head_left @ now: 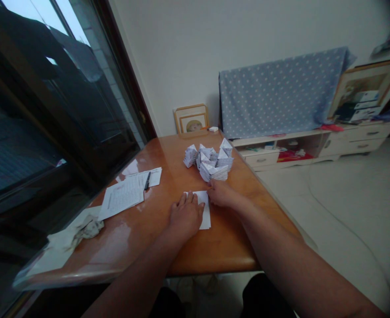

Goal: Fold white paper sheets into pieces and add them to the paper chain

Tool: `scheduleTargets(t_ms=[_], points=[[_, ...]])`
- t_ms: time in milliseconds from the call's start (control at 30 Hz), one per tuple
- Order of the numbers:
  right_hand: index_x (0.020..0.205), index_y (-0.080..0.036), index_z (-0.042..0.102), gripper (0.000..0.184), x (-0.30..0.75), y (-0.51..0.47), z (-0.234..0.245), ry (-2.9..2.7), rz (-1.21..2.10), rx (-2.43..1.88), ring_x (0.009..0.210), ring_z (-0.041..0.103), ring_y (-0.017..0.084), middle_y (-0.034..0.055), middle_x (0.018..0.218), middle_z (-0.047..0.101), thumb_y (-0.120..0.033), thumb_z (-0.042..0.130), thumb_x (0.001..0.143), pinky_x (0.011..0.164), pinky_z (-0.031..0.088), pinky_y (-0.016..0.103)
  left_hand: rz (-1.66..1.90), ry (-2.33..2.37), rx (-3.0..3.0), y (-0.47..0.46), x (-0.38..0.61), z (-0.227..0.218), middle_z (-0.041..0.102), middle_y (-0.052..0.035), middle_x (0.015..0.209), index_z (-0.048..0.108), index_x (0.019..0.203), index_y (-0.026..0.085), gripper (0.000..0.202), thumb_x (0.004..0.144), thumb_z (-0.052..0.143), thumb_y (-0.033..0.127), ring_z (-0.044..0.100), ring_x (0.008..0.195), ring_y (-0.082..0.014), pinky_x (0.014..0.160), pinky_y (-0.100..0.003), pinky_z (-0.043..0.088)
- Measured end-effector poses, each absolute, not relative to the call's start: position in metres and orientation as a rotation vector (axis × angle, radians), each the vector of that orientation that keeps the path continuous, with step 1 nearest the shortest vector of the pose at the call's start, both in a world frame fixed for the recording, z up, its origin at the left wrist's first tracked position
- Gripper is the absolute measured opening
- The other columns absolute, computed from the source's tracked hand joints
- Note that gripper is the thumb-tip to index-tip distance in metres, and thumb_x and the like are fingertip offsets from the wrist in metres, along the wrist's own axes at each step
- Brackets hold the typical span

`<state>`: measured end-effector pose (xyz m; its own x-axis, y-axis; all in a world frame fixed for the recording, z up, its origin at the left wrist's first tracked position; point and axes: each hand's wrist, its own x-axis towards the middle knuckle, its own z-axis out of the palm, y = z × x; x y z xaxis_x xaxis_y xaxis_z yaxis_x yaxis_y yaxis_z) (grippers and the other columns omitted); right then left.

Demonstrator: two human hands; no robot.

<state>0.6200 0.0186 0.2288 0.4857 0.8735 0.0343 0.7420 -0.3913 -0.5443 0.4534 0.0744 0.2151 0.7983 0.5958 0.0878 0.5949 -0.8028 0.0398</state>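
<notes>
A folded sheet of white paper (205,216) lies on the wooden table in front of me. My left hand (186,214) rests flat on its left part, fingers stretched out and pointing away from me. At the upper right edge of the sheet is my right hand (219,194), its fingers curled in and closed at the paper's edge; the fingertips are partly hidden. Just beyond my right hand stands a cluster of folded paper pieces (211,161), printed and pointed at the top.
On the left lie printed sheets (122,196) with a black pen (147,181) on them. Nearer is a crumpled cloth-like piece (91,227). A small white box (213,129) sits at the table's far end. Right of the table stands a low white cabinet (259,160).
</notes>
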Motion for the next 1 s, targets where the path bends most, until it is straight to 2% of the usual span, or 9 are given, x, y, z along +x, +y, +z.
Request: scheduleTargets(t_ms=[167, 333, 400, 567, 733, 833, 1000], points=[[0.104, -0.015, 0.064, 0.021, 0.621, 0.019, 0.225, -1.289, 0.326, -2.223, 0.083, 0.066, 0.020, 0.0106, 0.092, 0.072, -0.019, 0.051, 0.088, 0.067, 0.043, 0.024, 0.065, 0.972, 2.958, 0.079, 0.456, 0.226, 0.042, -0.0132, 0.152, 0.051, 0.137, 0.021, 0.053, 0.098, 0.029, 0.050, 0.034, 0.139, -0.0348, 0.106, -0.058, 0.030], [0.096, -0.017, 0.064, 0.017, 0.622, 0.017, 0.229, -1.265, 0.291, -2.228, 0.087, 0.064, 0.021, 0.0092, 0.095, 0.071, -0.024, 0.053, 0.087, 0.067, 0.041, 0.025, 0.096, 0.928, 2.992, 0.094, 0.458, 0.231, 0.060, -0.0129, 0.134, 0.060, 0.125, 0.023, 0.044, 0.093, 0.043, 0.047, 0.050, 0.123, -0.0358, 0.100, -0.052, 0.037], [0.095, -0.018, 0.065, 0.016, 0.621, 0.017, 0.229, -1.267, 0.309, -2.232, 0.087, 0.064, 0.021, 0.0083, 0.094, 0.070, -0.026, 0.057, 0.084, 0.066, 0.041, 0.025, 0.118, 0.928, 2.982, 0.102, 0.459, 0.230, 0.060, -0.0131, 0.131, 0.060, 0.125, 0.022, 0.048, 0.089, 0.048, 0.052, 0.051, 0.121, -0.0356, 0.101, -0.050, 0.037], [0.095, -0.017, 0.066, 0.019, 0.618, 0.018, 0.225, -1.282, 0.373, -2.235, 0.085, 0.064, 0.020, 0.0079, 0.094, 0.070, -0.025, 0.064, 0.078, 0.067, 0.041, 0.025, 0.104, 0.952, 2.917, 0.121, 0.463, 0.229, 0.049, -0.0108, 0.146, 0.049, 0.138, 0.026, 0.069, 0.081, 0.056, 0.063, 0.045, 0.131, -0.0344, 0.106, -0.047, 0.034], [0.096, -0.017, 0.066, 0.019, 0.615, 0.019, 0.224, -1.295, 0.401, -2.221, 0.083, 0.065, 0.020, 0.0073, 0.090, 0.070, -0.025, 0.064, 0.079, 0.064, 0.039, 0.025, 0.053, 1.023, 2.883, 0.134, 0.466, 0.235, 0.060, -0.0138, 0.132, 0.057, 0.130, 0.025, 0.083, 0.066, 0.062, 0.077, 0.054, 0.121, -0.0371, 0.100, -0.045, 0.039], [0.096, -0.017, 0.066, 0.018, 0.614, 0.018, 0.224, -1.309, 0.393, -2.203, 0.082, 0.064, 0.019, 0.0075, 0.091, 0.070, -0.027, 0.062, 0.081, 0.064, 0.039, 0.024, 0.076, 1.087, 2.901, 0.134, 0.463, 0.238, 0.063, -0.0153, 0.123, 0.063, 0.118, 0.021, 0.081, 0.064, 0.061, 0.080, 0.056, 0.116, -0.0370, 0.096, -0.043, 0.040], [0.097, -0.018, 0.066, 0.021, 0.613, 0.015, 0.229, -1.316, 0.386, -2.204, 0.081, 0.063, 0.018, 0.0073, 0.094, 0.070, -0.034, 0.061, 0.083, 0.061, 0.037, 0.024, 0.118, 1.190, 2.865, 0.128, 0.449, 0.239, 0.067, -0.0146, 0.116, 0.063, 0.108, 0.021, 0.070, 0.071, 0.053, 0.080, 0.060, 0.110, -0.0361, 0.092, -0.047, 0.040]])
